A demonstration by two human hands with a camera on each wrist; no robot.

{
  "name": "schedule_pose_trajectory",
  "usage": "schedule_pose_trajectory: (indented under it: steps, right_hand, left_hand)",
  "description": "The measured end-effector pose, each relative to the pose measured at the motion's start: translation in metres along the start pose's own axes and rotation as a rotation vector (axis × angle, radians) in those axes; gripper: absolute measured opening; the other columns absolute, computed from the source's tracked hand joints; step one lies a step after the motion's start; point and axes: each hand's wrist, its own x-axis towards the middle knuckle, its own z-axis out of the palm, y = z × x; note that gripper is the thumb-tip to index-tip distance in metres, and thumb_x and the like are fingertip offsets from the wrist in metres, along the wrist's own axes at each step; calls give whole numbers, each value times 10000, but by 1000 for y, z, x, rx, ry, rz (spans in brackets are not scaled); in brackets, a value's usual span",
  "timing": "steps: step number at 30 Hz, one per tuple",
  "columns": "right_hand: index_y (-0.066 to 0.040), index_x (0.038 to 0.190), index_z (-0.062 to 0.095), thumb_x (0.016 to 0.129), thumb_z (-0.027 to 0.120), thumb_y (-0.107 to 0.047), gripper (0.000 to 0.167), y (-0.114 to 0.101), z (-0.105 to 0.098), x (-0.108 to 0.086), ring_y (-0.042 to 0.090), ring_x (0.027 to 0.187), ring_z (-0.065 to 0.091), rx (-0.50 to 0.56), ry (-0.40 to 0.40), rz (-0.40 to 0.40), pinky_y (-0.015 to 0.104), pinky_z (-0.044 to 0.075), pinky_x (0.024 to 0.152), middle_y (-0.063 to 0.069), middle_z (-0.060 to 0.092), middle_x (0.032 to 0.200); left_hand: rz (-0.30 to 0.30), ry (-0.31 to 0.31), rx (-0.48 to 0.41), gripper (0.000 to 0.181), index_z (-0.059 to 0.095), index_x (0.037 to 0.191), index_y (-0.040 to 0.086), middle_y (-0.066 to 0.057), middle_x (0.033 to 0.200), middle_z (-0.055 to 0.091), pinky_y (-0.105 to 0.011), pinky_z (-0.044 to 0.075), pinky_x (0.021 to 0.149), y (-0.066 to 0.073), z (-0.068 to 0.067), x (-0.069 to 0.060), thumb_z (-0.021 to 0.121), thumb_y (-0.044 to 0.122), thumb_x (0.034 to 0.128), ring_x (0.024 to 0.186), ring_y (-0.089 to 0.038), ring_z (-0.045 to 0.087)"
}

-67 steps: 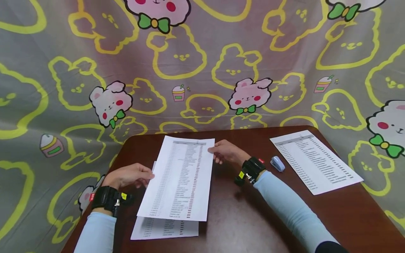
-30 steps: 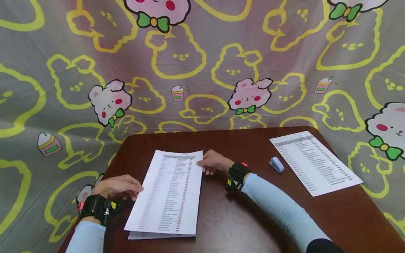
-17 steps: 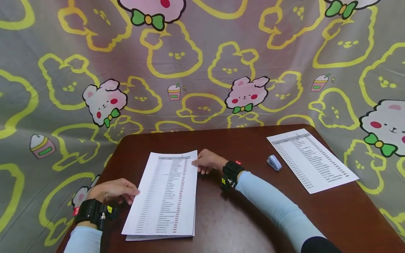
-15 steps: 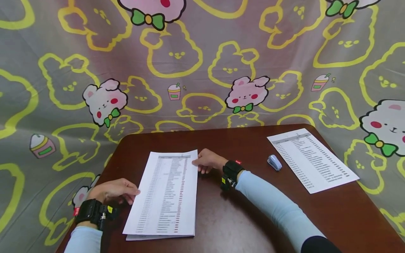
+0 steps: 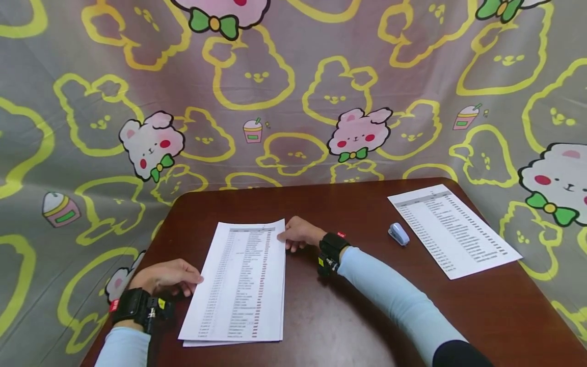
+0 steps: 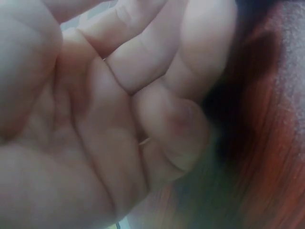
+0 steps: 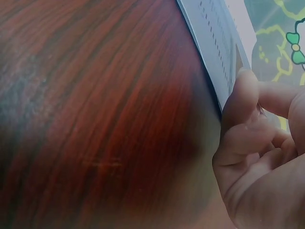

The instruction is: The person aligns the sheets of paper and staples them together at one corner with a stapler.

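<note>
A printed sheet of paper [image 5: 243,285] lies over another sheet [image 5: 215,344], whose edge shows along the bottom. Their edges nearly line up. My left hand [image 5: 167,275] pinches the top sheet's left edge between thumb and fingers. Near the upper right corner, my right hand [image 5: 300,233] pinches the other side. In the right wrist view the right thumb lies over the paper [image 7: 209,43], its fingers curled beneath. The left wrist view is filled by the curled left hand [image 6: 105,114], which hides most of the paper.
All of this is on a dark brown wooden table [image 5: 348,306]. A small pale blue stapler [image 5: 398,234] lies right of the right hand. Beyond it is a single printed sheet [image 5: 454,232]. A cartoon-patterned curtain [image 5: 293,102] hangs behind the table.
Both hands have brought the raised top sheet down and to the left, onto the sheet beneath. In the last half second the hands and paper have hardly moved.
</note>
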Motion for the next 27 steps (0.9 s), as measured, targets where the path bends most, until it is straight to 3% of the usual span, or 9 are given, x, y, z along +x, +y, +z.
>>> schedule_pose_trajectory:
  steps: [10, 18, 27]
  right_hand:
    - [-68, 716, 724, 910, 685, -234, 258, 2, 2, 3, 115, 418, 561, 9, -15, 14, 250, 314, 398, 26, 640, 553]
    - [-63, 697, 686, 907, 697, -263, 290, 3, 3, 3, 128, 410, 559, -22, 7, 25, 251, 311, 392, 41, 645, 558]
    - [-59, 687, 659, 915, 691, -261, 306, 2, 4, -3, 134, 423, 574, -40, 10, 33, 250, 322, 403, 47, 650, 574]
  left_hand:
    - [-9, 17, 50, 255, 746, 852, 41, -27, 670, 673, -275, 405, 542, 3, 5, 3, 673, 280, 904, 620, -170, 607]
    - [-63, 95, 93, 227, 761, 841, 66, -58, 690, 686, -301, 430, 584, 10, 10, 0, 692, 276, 892, 645, -201, 621]
    - [-109, 112, 99, 213, 770, 839, 67, -48, 677, 679, -298, 441, 583, 8, 12, -3, 696, 260, 890, 617, -186, 611]
